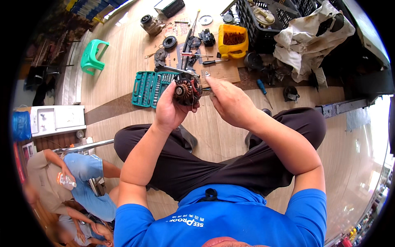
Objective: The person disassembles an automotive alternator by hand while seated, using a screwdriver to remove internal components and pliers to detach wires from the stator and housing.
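Note:
In my left hand [168, 108] is a dark, round motor armature [187, 89] with copper-coloured windings around its centre. My fingers and thumb wrap its left side and underside, and its round end faces up toward me. Thin red and pale wires show along its right side. Close by on the right, my right hand [230, 101] is closed, with its fingers pointing toward the armature. A thin, dark item shows between its fingertips and the armature; its kind is hidden. Just beyond my left hand lies an open green socket set case [144, 88].
Cardboard beyond my hands bears screwdrivers, dark motor parts and a yellow cut-open jug [233, 41]. At right are a black crate [263, 35], a stained cloth [306, 45] and a blue-handled screwdriver [261, 86]. A green stool [94, 57] stands left; two people sit at lower left.

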The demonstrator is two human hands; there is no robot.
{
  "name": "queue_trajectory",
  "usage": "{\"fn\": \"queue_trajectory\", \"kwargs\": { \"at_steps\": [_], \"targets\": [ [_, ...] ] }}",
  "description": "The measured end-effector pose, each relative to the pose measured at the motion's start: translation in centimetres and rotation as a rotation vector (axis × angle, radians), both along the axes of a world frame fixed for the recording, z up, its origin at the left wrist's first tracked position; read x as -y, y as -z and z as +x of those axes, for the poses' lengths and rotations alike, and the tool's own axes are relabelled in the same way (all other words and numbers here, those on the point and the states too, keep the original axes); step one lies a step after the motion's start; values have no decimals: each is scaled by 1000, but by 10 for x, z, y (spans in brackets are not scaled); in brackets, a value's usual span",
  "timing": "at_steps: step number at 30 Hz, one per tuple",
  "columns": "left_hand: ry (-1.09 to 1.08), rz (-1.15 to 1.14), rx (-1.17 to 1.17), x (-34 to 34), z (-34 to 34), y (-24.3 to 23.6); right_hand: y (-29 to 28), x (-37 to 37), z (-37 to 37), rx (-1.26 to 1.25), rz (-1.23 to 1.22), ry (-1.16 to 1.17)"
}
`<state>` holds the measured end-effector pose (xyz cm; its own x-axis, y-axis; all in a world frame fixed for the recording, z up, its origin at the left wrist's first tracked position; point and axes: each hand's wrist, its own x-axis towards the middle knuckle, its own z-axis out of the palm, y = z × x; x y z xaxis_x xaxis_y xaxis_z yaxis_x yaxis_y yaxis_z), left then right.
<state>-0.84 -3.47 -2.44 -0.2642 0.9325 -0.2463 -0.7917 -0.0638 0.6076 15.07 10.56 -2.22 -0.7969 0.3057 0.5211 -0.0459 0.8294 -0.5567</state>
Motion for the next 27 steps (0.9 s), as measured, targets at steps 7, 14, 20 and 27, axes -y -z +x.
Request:
{"fn": "queue_trajectory", "kwargs": {
  "at_steps": [7,14,20,27],
  "targets": [
    [-120,-179,-300,1,-1,-1,-11,12,8,355,-51,-150],
    [-55,-360,-603,3,3,-10,-41,-28,14,130,-45,-36],
    [116,-322,-480,0,4,-19,-30,-46,6,202,-307,134],
    [-174,-59,-251,7,-26,-12,-1,-46,7,611,-358,18]
  ]
}}
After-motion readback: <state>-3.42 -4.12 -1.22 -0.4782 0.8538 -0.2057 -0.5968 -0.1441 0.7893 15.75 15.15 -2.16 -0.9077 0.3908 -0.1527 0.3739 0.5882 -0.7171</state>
